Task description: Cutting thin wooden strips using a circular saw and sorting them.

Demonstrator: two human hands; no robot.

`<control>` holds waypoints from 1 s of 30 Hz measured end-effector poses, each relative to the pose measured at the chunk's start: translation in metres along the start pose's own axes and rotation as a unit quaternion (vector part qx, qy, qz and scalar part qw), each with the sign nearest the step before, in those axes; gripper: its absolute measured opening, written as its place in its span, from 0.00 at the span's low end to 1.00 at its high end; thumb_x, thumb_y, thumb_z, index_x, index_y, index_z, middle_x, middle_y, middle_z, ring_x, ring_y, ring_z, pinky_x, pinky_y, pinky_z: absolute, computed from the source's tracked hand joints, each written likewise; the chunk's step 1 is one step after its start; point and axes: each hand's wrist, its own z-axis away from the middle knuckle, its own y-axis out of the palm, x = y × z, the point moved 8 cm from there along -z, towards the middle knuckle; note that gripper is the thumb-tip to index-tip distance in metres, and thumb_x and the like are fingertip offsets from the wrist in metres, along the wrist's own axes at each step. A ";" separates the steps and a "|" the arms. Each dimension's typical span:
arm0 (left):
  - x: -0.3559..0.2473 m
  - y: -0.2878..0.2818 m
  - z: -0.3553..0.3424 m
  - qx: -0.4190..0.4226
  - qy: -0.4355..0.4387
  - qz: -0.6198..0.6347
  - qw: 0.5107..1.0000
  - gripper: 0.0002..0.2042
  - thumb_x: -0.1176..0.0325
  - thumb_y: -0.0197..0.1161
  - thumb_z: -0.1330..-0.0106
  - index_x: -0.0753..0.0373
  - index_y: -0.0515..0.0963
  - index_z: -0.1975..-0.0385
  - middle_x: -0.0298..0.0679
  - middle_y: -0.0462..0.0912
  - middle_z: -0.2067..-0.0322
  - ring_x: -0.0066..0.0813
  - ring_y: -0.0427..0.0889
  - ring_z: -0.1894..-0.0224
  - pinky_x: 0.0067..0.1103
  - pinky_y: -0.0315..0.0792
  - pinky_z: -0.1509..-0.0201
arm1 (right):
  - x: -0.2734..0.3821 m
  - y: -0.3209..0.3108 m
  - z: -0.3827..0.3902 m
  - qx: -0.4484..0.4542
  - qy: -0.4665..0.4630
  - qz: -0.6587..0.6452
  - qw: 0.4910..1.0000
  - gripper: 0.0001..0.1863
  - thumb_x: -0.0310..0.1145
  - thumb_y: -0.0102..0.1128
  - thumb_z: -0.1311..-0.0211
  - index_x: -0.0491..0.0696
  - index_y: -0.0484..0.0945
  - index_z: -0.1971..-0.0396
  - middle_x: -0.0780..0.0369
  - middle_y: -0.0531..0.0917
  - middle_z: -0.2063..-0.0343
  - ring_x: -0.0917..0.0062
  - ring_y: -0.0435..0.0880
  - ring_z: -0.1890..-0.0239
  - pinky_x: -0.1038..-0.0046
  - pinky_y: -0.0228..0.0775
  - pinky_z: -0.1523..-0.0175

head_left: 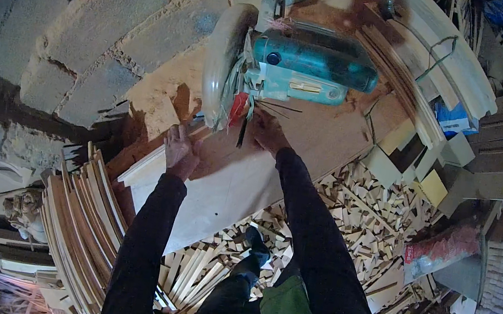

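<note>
A teal power saw (317, 63) with a pale rounded blade guard (224, 55) stands on a wooden worktop (205, 208). My left hand (180, 154) is left of the guard, its fingers bent over a pale wooden strip (143, 165) lying along the worktop's left edge. My right hand (269, 132) is close below the saw, beside a red piece (237, 109) at the guard's lower end. Its fingers are drawn together, and what they hold is hidden in shadow. Thin dark strips stick out around those fingers.
Small wood offcuts (361, 206) are heaped on the floor right of the worktop. Long curved strips (82, 223) lean at the left. Boards (455, 57) are stacked at the far right, near cardboard boxes (394, 159). A block wall (102, 24) rises behind. My foot (256, 245) is among the offcuts.
</note>
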 end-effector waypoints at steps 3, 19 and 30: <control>-0.001 -0.001 -0.002 0.024 -0.013 0.037 0.999 0.31 0.54 0.63 0.37 0.73 0.65 0.42 0.58 0.69 0.47 0.60 0.69 0.42 0.50 0.65 0.41 | 0.012 -0.004 0.007 -0.040 -0.035 -0.048 0.997 0.18 0.23 0.50 0.37 0.45 0.72 0.46 0.66 0.73 0.83 0.83 0.74 0.84 0.74 0.65 0.82; -0.013 0.006 -0.012 -0.020 0.076 0.026 0.997 0.30 0.55 0.65 0.40 0.72 0.67 0.45 0.58 0.71 0.50 0.57 0.71 0.46 0.45 0.68 0.43 | -0.020 0.002 0.004 -0.016 0.017 -0.080 0.996 0.14 0.28 0.55 0.34 0.46 0.73 0.49 0.64 0.78 0.78 0.81 0.78 0.81 0.74 0.69 0.79; -0.006 -0.028 -0.010 -0.012 0.070 0.107 0.992 0.32 0.61 0.63 0.38 0.71 0.63 0.38 0.58 0.70 0.49 0.57 0.71 0.46 0.43 0.68 0.43 | 0.227 -0.106 0.214 -0.365 -0.230 0.204 0.879 0.13 0.26 0.49 0.28 0.38 0.76 0.49 0.60 0.79 0.62 0.76 0.80 0.64 0.73 0.75 0.55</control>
